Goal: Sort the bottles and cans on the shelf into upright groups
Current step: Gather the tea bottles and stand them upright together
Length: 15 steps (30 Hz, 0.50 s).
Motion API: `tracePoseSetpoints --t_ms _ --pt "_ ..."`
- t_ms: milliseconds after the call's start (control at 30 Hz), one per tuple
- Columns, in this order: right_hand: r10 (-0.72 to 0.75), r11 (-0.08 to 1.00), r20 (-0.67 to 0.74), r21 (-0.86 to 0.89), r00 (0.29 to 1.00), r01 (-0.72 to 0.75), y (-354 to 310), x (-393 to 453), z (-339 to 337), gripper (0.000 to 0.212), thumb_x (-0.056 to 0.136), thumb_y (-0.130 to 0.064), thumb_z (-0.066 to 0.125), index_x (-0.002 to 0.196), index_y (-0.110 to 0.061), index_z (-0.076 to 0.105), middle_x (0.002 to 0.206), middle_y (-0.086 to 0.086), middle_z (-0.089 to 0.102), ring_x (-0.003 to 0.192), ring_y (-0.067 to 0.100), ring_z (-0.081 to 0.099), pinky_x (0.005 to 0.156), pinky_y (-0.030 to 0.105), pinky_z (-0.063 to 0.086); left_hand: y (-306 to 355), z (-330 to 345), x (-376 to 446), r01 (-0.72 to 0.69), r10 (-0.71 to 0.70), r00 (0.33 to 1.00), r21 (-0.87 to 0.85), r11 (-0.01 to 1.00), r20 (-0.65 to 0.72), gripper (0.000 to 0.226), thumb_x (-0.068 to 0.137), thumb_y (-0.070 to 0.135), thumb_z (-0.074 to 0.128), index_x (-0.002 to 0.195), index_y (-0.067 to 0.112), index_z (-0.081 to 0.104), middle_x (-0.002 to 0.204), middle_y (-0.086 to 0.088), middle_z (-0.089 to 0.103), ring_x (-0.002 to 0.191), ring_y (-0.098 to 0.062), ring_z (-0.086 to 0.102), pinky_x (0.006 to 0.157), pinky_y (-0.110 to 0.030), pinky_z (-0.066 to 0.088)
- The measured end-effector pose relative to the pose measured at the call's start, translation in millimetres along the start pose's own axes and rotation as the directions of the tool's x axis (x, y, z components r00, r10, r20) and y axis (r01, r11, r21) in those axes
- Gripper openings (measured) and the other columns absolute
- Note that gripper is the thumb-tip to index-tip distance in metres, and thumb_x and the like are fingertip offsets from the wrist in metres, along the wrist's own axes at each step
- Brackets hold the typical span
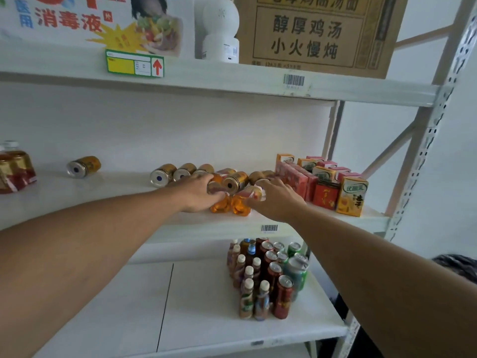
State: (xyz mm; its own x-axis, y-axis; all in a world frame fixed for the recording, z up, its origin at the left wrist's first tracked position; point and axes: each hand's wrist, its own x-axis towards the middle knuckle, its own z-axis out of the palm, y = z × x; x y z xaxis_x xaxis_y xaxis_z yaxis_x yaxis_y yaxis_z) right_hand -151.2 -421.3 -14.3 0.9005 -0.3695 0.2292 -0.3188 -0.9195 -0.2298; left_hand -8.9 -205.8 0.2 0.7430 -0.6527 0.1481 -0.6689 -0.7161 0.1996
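While cans [236,182] lie toppled, left hand [198,193] grip clasps orange bottle [220,204], right hand [277,198] another [242,205].

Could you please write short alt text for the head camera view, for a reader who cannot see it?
Both hands reach onto the middle shelf: the left hand and right hand each grip an orange bottle lying among toppled gold cans. Juice cartons stand to the right, and upright bottles and cans are grouped on the shelf below.
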Motion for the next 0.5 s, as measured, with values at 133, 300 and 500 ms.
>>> tracePoseSetpoints --t_ms 133,300,500 --pt "-0.074 0.997 0.031 0.028 0.997 0.074 8 19 7 0.078 0.089 -0.08 0.045 0.157 -0.043 0.044 0.169 0.003 0.031 0.149 0.04 0.042 0.104 0.056 0.05 24 5 11 0.126 -0.125 0.992 0.059 0.99 -0.025 0.09 0.096 0.083 0.03 0.168 0.029 0.029 0.177 -0.007 0.026 0.161 -0.035 0.028 0.122 -0.055 0.036" --pt "-0.15 0.988 0.065 0.039 0.986 0.148 4 44 18 0.054 0.103 -0.069 0.035 0.151 -0.045 0.047 0.161 0.008 0.036 0.146 0.043 0.04 0.102 0.059 0.051 36 10 20 0.2 -0.198 0.979 0.068 0.977 -0.038 0.076 0.102 0.077 0.028 0.165 0.036 0.035 0.175 -0.012 0.026 0.159 -0.038 0.031 0.123 -0.055 0.034" --pt "-0.08 0.992 0.147 0.113 0.986 0.063 -4 58 32 0.048 0.109 -0.053 0.034 0.145 -0.033 0.057 0.16 0.017 0.038 0.142 0.046 0.041 0.114 0.057 0.04 45 23 37 0.188 -0.188 0.982 -0.013 0.982 0.027 0.06 0.108 0.071 0.025 0.153 0.045 0.054 0.171 -0.011 0.037 0.152 -0.037 0.043 0.121 -0.044 0.038"
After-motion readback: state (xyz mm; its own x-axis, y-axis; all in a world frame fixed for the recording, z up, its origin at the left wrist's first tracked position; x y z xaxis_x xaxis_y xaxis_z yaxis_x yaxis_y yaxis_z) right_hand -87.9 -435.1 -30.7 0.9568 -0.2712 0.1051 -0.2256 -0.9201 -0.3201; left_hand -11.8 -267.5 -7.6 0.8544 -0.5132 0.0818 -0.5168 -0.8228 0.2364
